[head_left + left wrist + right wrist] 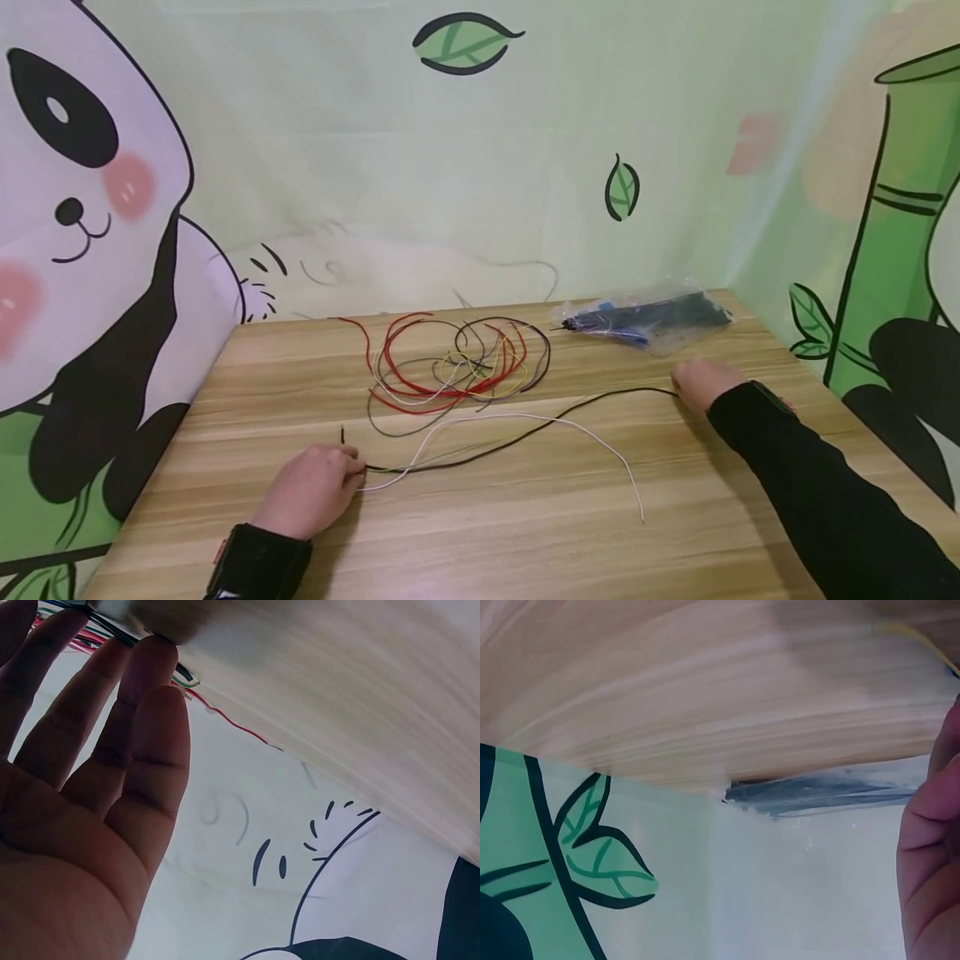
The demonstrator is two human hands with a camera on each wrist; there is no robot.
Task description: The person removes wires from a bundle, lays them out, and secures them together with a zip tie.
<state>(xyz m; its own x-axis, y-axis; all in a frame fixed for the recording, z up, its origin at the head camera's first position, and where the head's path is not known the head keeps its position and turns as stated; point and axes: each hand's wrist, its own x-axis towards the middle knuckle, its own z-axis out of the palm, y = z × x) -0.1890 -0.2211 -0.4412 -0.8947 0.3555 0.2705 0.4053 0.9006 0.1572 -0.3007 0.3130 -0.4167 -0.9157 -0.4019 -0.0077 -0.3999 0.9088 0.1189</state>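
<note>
At the near left of the table, my left hand (311, 487) pinches the left ends of several wires, with a short black tip poking out behind the fingers. From there a long black wire (517, 433) curves right to my right hand (705, 387), whose curled fingers hold its far end. A thin yellow-green wire (457, 454) runs close along the black one. A white wire (525, 415) arches across them, its right end lying loose. In the left wrist view, long fingers (161, 750) reach the wires at the tabletop. The right wrist view shows curled fingers (937, 817) and a yellow wire (911, 631).
Behind the hands lies a loose tangle of red, yellow, green, white and black wires (450, 392). A clear plastic bag (652, 321) of dark thin strips lies at the back right. The wooden table (525, 542) meets a printed cloth backdrop (337, 125).
</note>
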